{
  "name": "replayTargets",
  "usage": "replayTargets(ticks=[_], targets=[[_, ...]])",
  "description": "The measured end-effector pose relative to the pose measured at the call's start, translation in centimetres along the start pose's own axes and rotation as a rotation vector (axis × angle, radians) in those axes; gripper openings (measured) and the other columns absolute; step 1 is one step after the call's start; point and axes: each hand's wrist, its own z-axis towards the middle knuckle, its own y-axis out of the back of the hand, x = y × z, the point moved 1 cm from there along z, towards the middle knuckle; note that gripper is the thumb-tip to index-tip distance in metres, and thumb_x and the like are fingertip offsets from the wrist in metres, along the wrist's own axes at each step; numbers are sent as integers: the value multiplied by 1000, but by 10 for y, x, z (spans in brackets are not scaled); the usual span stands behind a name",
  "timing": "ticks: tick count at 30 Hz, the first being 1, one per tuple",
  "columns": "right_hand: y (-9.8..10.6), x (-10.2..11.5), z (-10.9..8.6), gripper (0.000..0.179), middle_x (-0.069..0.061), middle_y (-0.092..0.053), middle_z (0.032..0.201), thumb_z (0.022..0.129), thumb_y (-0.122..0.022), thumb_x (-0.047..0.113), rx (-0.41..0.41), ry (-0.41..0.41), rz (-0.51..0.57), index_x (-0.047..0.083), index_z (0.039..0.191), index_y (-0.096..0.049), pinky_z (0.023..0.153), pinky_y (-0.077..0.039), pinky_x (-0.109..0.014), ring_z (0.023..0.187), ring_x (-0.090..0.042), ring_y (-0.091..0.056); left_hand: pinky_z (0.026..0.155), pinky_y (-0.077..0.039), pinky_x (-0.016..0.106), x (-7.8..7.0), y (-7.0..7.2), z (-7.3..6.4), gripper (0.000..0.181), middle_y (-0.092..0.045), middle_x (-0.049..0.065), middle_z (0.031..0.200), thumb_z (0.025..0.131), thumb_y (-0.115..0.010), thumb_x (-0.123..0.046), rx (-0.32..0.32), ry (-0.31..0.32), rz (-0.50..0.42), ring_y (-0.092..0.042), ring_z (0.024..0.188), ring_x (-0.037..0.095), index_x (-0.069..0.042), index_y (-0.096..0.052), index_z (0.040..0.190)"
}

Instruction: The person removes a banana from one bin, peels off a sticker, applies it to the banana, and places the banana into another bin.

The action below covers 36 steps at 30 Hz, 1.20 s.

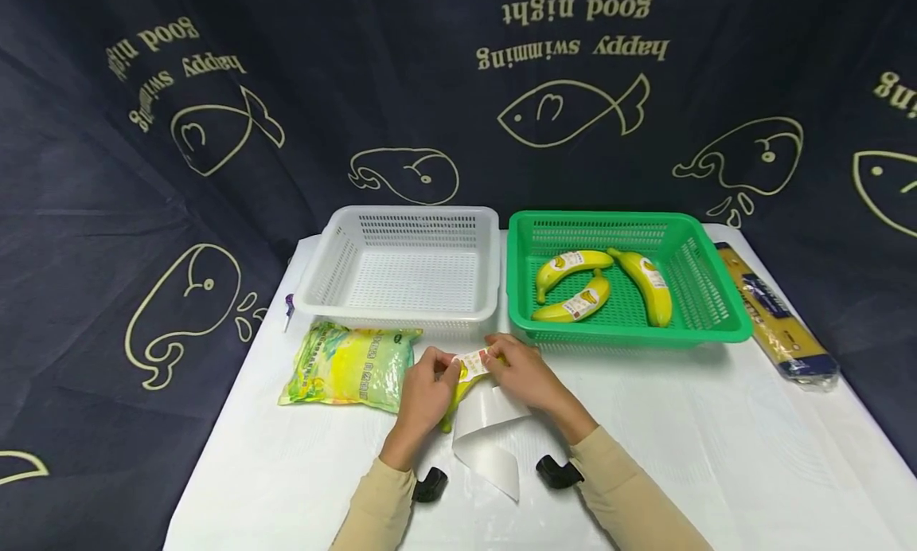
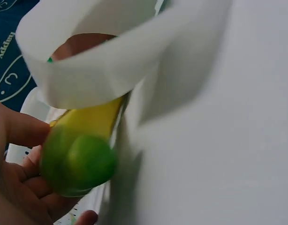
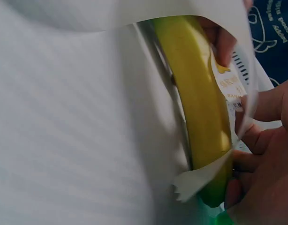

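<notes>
Between the two hands lies a yellow banana (image 1: 459,397) with a greenish tip, a little above the white table. A printed white label (image 1: 470,366) sits along its upper side. My left hand (image 1: 428,388) grips the banana from the left, its thumb at the label's left end. From the other side my right hand (image 1: 526,373) holds the banana, fingers curled behind it and thumb at the label's right end, as the right wrist view shows on the label (image 3: 228,83). A long white paper strip (image 1: 494,412) curls down from the banana; it covers part of the banana in both wrist views.
Behind the hands stand a white basket (image 1: 397,316) and a green basket (image 1: 719,280) holding three labelled bananas (image 1: 648,288). A yellow-green plastic bag (image 1: 351,368) lies left of the left hand. A flat tan-and-blue package (image 1: 777,312) lies along the right edge.
</notes>
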Motion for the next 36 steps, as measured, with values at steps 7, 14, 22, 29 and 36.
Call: replayTargets(ticks=[7,14,22,29,36], targets=[[-1,-3,6,16,-5,-65,113,94,-60,27,-33,-32,-21,20,80,-63,89,-43,-41,107,-23,-59,79,-48,38,8,-7,-2,19,-66,3,94,93,-64,-21,-9,-37,-13,-62,87,16,-11,-55,105],[-8,-4,6,18,0,-67,90,89,-67,35,-121,-10,-195,17,91,-61,70,-46,-38,79,-20,-62,82,-51,35,14,-8,0,40,-68,4,104,90,-68,-12,-39,-151,-65,-65,94,14,-10,-49,125],[-7,-8,4,23,4,-65,104,89,-70,25,-137,141,-208,21,110,-64,73,-47,-38,90,-16,-61,88,-48,37,15,-4,-1,15,-67,6,109,89,-70,-10,-100,-348,85,-62,103,19,-11,-75,103],[-5,-9,4,24,-2,-64,115,90,-69,21,-99,233,-227,24,113,-73,82,-49,-42,104,-21,-60,85,-49,37,13,-3,-2,25,-65,2,107,87,-73,-17,-52,-315,145,-62,100,17,-10,-73,111],[-1,-7,5,29,8,-62,108,89,-69,34,-12,182,-297,29,117,-70,79,-48,-36,97,-13,-60,86,-49,38,12,-2,-4,30,-64,2,111,88,-71,-26,-16,-269,237,-60,103,19,-10,-71,114]])
